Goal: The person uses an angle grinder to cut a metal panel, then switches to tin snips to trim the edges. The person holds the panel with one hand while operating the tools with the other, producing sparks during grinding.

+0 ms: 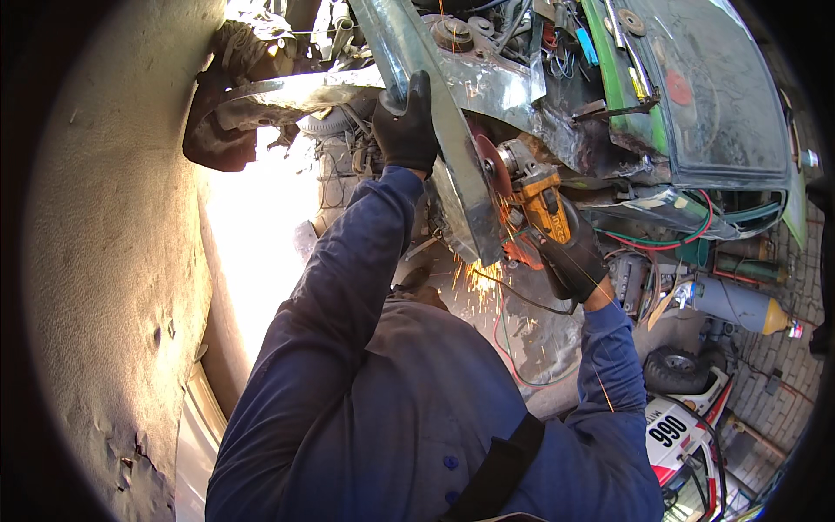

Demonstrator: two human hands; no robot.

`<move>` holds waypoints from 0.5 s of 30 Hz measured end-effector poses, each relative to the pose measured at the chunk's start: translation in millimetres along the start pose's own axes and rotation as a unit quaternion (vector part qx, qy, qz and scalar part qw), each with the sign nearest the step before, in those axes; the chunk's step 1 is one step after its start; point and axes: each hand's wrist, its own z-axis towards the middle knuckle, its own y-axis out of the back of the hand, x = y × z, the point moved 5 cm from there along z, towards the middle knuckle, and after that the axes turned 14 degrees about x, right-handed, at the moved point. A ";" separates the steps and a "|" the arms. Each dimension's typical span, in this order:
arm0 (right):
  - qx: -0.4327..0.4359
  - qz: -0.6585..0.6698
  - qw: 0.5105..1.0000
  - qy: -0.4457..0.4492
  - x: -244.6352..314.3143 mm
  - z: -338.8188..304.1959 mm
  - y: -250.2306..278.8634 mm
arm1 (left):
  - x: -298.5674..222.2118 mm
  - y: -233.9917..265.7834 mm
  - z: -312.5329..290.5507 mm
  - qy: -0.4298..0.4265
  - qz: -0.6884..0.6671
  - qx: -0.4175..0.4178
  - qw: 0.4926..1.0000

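Note:
A long grey-green metal beam [461, 178] slants across the middle of the view, its lower end nearest me. In a black glove, my left hand [406, 129] grips the beam's left edge, thumb pointing up along it. Also gloved in black, my right hand [574, 257] is closed around an orange angle grinder [544, 209]. The grinder's reddish disc [493, 165] meets the beam's right edge. Sparks [484, 280] spray downward below the beam's end. The fingers of my right hand are partly hidden by the grinder.
A stripped car body [513, 83] with an open engine bay lies beyond, its dark windscreen [713, 96] to the right. A grey gas cylinder [735, 303] lies at right, near red and green hoses [700, 228]. A rough wall [122, 261] rises on the left.

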 end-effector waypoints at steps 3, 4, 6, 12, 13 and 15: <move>-0.004 -0.005 1.000 0.000 1.8 0.3 0.0 | -1.7 0.5 2.0 0.049 -0.081 0.001 0.995; 0.002 0.002 1.000 -0.005 1.9 0.5 -0.7 | -4.0 2.3 2.7 0.063 -0.108 -0.013 0.992; 0.015 0.017 0.999 -0.023 1.9 0.7 -2.7 | -6.3 2.9 3.7 0.121 -0.176 -0.014 0.977; 0.006 0.018 1.000 -0.020 5.0 1.4 -4.1 | -12.4 5.3 6.2 0.156 -0.265 -0.046 0.950; 0.007 0.025 0.999 -0.024 4.2 1.5 -4.4 | -13.9 6.7 7.0 0.138 -0.233 -0.045 0.962; 0.007 0.035 0.999 -0.019 3.5 1.6 -4.5 | -16.3 8.7 7.4 0.111 -0.164 -0.041 0.979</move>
